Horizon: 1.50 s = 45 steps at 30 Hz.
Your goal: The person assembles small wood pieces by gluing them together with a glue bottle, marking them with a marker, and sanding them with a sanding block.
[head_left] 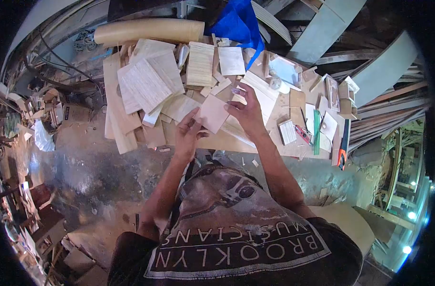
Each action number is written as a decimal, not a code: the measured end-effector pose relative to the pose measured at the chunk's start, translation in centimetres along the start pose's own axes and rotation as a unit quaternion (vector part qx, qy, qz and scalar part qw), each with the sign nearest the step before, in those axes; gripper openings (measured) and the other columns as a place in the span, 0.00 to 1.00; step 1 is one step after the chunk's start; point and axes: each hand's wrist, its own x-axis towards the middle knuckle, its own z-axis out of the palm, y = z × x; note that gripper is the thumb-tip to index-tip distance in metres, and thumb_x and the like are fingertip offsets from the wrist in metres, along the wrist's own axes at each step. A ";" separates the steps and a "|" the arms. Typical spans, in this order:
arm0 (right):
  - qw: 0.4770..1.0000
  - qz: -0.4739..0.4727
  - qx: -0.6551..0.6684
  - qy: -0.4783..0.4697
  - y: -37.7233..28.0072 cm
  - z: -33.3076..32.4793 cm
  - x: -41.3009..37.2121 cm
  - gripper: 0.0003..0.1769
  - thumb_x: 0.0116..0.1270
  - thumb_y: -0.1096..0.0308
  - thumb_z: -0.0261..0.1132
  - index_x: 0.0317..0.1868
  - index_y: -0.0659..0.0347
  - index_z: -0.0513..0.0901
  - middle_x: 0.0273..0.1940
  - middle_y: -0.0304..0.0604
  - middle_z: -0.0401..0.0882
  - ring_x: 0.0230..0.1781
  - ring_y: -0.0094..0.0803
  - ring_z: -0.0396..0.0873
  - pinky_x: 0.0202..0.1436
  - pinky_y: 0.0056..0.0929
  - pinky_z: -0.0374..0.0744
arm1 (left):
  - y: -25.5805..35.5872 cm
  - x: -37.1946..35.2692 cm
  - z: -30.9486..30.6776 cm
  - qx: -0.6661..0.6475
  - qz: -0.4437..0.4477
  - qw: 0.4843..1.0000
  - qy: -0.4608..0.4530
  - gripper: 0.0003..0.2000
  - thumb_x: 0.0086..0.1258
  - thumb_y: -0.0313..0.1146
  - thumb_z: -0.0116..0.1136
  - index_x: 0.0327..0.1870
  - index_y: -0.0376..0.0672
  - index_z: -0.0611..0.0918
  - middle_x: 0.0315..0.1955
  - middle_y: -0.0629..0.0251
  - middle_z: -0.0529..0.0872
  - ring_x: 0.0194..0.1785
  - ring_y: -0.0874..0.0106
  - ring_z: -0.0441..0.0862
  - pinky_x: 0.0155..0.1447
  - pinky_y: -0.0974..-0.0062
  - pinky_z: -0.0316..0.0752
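Note:
Between my two hands I hold a small, pale square wooden piece above the front of the workbench. My left hand pinches its left edge. On the opposite edge, the fingers of my right hand grip it near the upper corner. Just left of it lie flat wooden boards, stacked loosely and overlapping. Behind it are a grained wood block and a whitish square panel. A long white board lies partly behind my right hand.
On the bench's right are a green ruler, red-handled tool, small striped block and orange-and-black handsaw. A rolled sheet and blue cloth lie at the back. Stacked wood strips fill the far right.

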 end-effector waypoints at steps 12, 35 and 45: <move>0.909 0.087 -0.407 -0.026 6.6 -0.2 6.8 0.39 0.47 0.69 0.70 0.62 0.63 0.66 0.44 0.59 0.81 0.48 0.54 0.82 0.53 0.43 0.79 | -8.2 5.1 -2.7 0.502 0.281 0.818 -0.016 0.14 0.62 0.20 0.56 0.48 0.35 0.84 0.47 0.47 0.85 0.48 0.51 0.84 0.53 0.63 0.79; 0.916 0.046 -0.395 -0.055 9.1 -2.6 5.5 0.40 0.53 0.64 0.77 0.64 0.58 0.65 0.37 0.48 0.82 0.39 0.42 0.84 0.47 0.39 0.81 | -12.0 4.9 -2.3 0.518 0.277 0.805 -0.088 0.18 0.62 0.24 0.55 0.55 0.32 0.79 0.48 0.43 0.83 0.51 0.50 0.82 0.56 0.60 0.76; 0.926 0.041 -0.372 -0.039 10.6 -3.2 5.6 0.39 0.55 0.68 0.76 0.65 0.58 0.64 0.35 0.44 0.82 0.34 0.33 0.84 0.41 0.33 0.82 | -11.5 3.4 -1.6 0.364 0.126 0.922 -0.033 0.25 0.71 0.45 0.58 0.54 0.28 0.80 0.51 0.44 0.84 0.54 0.56 0.82 0.59 0.66 0.75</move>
